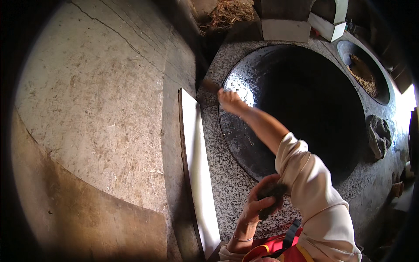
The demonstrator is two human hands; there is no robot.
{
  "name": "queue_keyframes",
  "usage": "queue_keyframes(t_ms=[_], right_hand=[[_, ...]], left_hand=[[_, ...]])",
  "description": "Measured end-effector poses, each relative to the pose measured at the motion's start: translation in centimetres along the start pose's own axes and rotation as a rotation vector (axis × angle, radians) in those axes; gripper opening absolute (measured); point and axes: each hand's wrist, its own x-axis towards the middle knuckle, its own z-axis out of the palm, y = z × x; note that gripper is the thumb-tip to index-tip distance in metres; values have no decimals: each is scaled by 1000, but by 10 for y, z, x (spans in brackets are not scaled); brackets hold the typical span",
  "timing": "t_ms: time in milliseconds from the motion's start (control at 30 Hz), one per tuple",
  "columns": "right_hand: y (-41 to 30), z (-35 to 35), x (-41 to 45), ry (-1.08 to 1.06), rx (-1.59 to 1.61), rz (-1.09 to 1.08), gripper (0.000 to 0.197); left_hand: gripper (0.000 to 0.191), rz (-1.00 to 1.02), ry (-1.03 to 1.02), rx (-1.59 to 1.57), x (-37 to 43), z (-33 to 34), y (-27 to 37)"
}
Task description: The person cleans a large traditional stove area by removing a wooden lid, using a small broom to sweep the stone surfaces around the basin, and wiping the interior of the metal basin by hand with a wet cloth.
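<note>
My right arm, in a cream sleeve, reaches across a large black wok (304, 108) set into a speckled stone stovetop (226, 163). At the wok's left rim my right hand (230, 100) is closed on a brown object (210, 85) that juts out past the rim; it is blurred, and its kind cannot be told. Near my body, by the wok's lower edge, my left hand (266, 199) grips a dark, fuzzy pad (272, 198) between thumb and fingers. A thin bracelet circles the left wrist. Bright light glints on the wok's left inner wall.
A smaller pan (381, 88) holding brown, grainy matter is set in at the upper right. A dark crumpled cloth (379, 137) lies right of the wok. White-faced blocks (285, 31) stand behind it, straw (232, 13) beyond. A white panel (198, 170) edges the left side.
</note>
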Motion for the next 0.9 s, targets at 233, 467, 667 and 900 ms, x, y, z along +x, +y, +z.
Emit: queue_keyframes(t_ms=[233,467,667,900], right_hand=[[46,-58,0,-23,794,332,38],[14,26,4,58,327,258,37],[118,61,-123,105,601,507,42],[137,178,-335,-601,321,590,45]], left_hand=[[57,-79,-19,28,10,5,15],[55,-87,-9,3,3,-8,3],[44,-300,-122,83,24,22,-11],[34,-561,-107,-2,41,40,-102]])
